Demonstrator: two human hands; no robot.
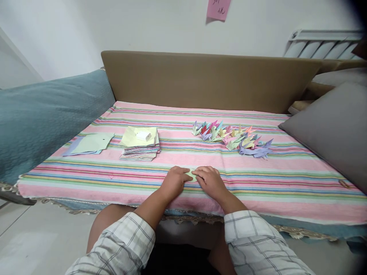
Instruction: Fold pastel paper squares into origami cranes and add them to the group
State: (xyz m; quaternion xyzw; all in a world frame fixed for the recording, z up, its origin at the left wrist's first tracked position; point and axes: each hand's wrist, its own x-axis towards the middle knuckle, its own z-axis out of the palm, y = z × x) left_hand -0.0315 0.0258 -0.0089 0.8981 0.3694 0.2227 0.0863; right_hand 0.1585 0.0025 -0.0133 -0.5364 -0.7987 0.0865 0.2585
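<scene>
A small pale green piece of folded paper [192, 176] lies on the striped cloth in front of me, between my two hands. From its left side, the fingers of my left hand [175, 181] press together on its edge. My right hand [211, 181] pinches the opposite edge, with the fingertips of both hands almost meeting. Part of the paper is hidden under the fingers. Farther back on the right, folded paper cranes [231, 136] in many colours sit crowded in rows.
Left of my hands stands a stack of square paper [139, 142] with a small white block [143, 136] on top. Loose pastel sheets [94, 143] lie farther left. A grey cushion [332, 126] borders the right; a brown backrest [206, 80] closes the back.
</scene>
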